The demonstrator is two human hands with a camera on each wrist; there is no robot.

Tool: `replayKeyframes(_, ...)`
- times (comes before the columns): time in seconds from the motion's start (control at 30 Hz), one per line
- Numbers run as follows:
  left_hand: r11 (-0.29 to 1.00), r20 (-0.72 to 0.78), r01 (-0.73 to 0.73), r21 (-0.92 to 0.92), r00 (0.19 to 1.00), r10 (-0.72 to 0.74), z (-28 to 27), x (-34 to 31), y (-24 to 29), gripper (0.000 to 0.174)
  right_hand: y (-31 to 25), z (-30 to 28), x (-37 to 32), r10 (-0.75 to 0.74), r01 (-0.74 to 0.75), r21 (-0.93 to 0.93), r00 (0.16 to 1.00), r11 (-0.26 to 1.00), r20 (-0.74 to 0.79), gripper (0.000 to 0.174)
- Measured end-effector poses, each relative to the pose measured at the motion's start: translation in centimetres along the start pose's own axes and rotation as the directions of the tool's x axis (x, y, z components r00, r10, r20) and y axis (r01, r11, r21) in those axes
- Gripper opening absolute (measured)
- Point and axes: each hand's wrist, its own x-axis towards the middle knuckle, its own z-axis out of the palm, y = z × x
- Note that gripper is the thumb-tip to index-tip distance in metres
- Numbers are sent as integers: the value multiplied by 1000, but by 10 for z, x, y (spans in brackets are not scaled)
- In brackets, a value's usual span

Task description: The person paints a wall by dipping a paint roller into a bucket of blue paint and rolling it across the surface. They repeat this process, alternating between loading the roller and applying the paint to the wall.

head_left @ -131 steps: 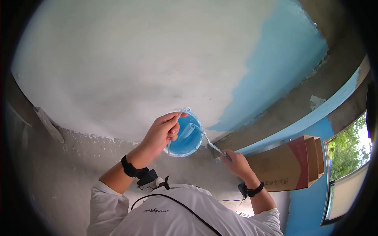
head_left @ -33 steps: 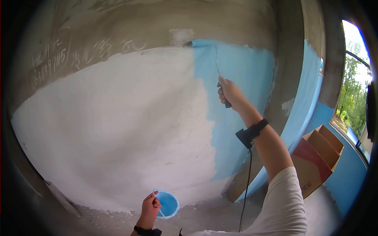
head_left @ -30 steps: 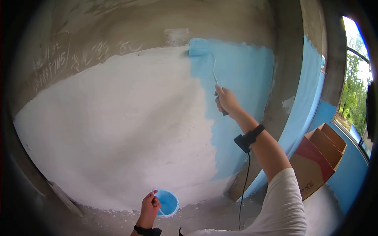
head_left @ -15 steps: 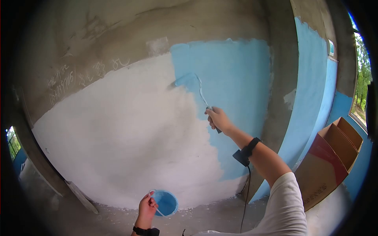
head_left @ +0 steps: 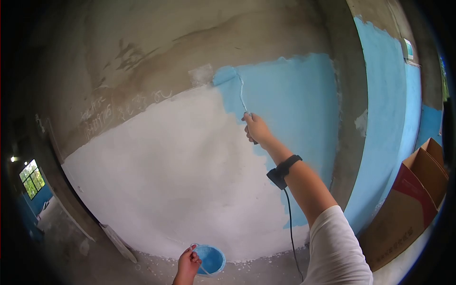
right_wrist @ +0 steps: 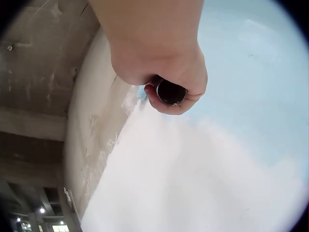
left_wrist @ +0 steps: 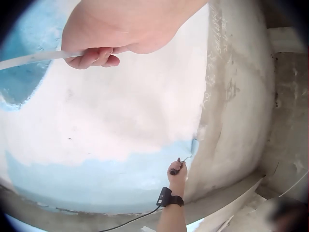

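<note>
My right hand (head_left: 256, 128) grips the dark handle (right_wrist: 170, 93) of a paint roller (head_left: 225, 76). The roller's blue sleeve lies against the wall at the upper left corner of the blue paint (head_left: 289, 104), beside a pale smeared patch. Its thin bent frame, coated in paint, runs down to my fist. Low in the head view, my left hand (head_left: 187, 263) holds the white handle of a blue paint bucket (head_left: 211, 259). In the left wrist view that handle (left_wrist: 38, 59) passes into my curled fingers, and the bucket's paint-crusted rim shows at the left.
Left of the blue area the wall is white (head_left: 166, 175), with bare grey plaster (head_left: 156, 42) and chalk writing above. An open cardboard box (head_left: 403, 223) stands at the right beyond a pillar (head_left: 354, 118). A black cable (head_left: 292, 237) hangs from my right wrist camera.
The roller was at the bucket several seconds ago, then on the upper wall. Over the last second it went down and came back up. The left hand keeps holding the bucket; the view turned left.
</note>
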Motion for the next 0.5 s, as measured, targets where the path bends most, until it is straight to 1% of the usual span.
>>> replayKeyframes(0.13,1000,1,11,17,1000,-11,-2,5,-4,21,57,-13,-36,58,-75,-229,995,971,-77,33)
replayKeyframes(0.2,1000,29,27,1,999,-27,-1,7,-5,20,89,-19,-56,90,-109,-268,992,957,-83,34)
replayKeyframes(0.27,999,27,35,9,999,-35,4,9,-6,19,152,-27,-57,28,-58,-321,995,945,-98,36)
replayKeyframes(0.3,999,24,36,13,999,-36,7,7,-6,18,159,-27,-67,31,-63,-322,994,945,-102,36)
replayKeyframes(0.37,999,23,46,12,999,-46,13,5,-6,18,171,-28,-80,97,-121,-276,990,954,-99,33)
replayKeyframes(0.4,999,23,51,8,998,-51,15,4,-7,17,165,-26,-85,100,-124,-275,990,953,-102,33)
replayKeyframes(0.47,998,29,65,6,997,-65,13,6,-9,17,155,-20,-95,213,-224,-142,973,964,-93,34)
replayKeyframes(0.5,997,37,76,3,996,-76,13,7,-10,19,155,-21,-88,215,-226,-137,972,964,-93,34)
